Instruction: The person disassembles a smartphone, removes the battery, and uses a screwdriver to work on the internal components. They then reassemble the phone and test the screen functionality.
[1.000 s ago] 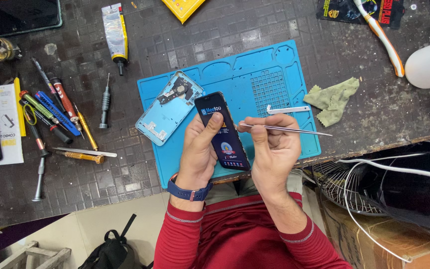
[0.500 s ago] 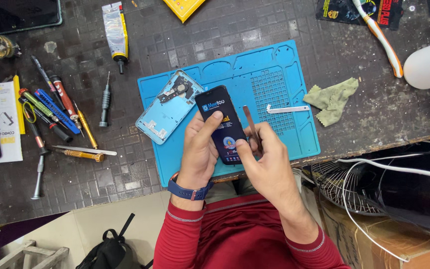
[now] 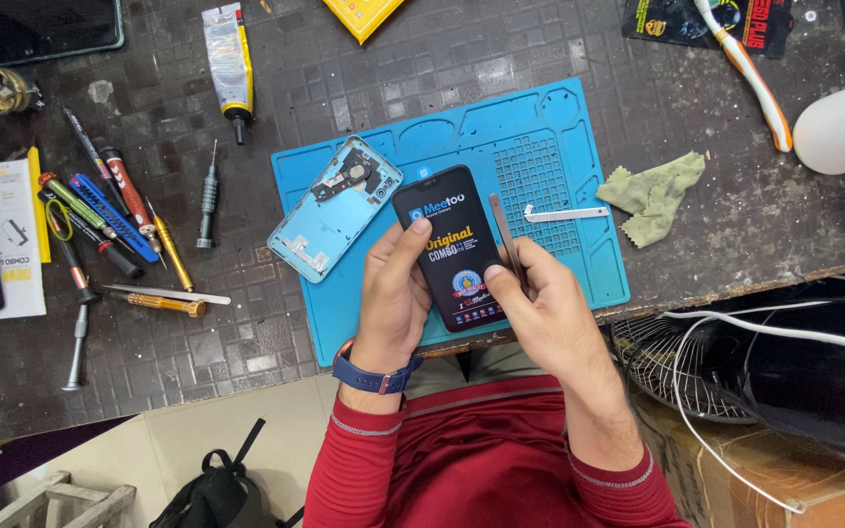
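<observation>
Far left of the hands: loose screwdrivers [image 3: 119,210] scattered on the dark tiled bench [image 3: 246,323], and a glue tube [image 3: 228,54] up top, well apart from both hands.

Just left of the L hand, a light-blue phone back cover [image 3: 334,207] lies flat on the blue work mat [image 3: 579,284], near but not touching the fingers.

Left hand [image 3: 393,298]: curled narrow around the black phone screen [image 3: 452,249], thumb laid on its face near the left edge, fingers wrapped behind. Blue watch on the wrist, red sleeve below.

The phone screen sits between the two hands, lifted over the near edge of the mat. Long axis runs away from the person, top end tilted a bit to the left; printed film face up to the cam.

Right hand [image 3: 545,313]: fingers pinched close, holding thin metal tweezers [image 3: 507,244] vs the screen's right edge. Tweezers run roughly along that edge, pointing away from the person. Can't tell if the tips touch the glass.

Right of the R hand: a small metal strip [image 3: 567,213] on the mat, then a green cloth [image 3: 659,196] on the bench, both apart from the hand. Farther right, a toothbrush [image 3: 750,73].
</observation>
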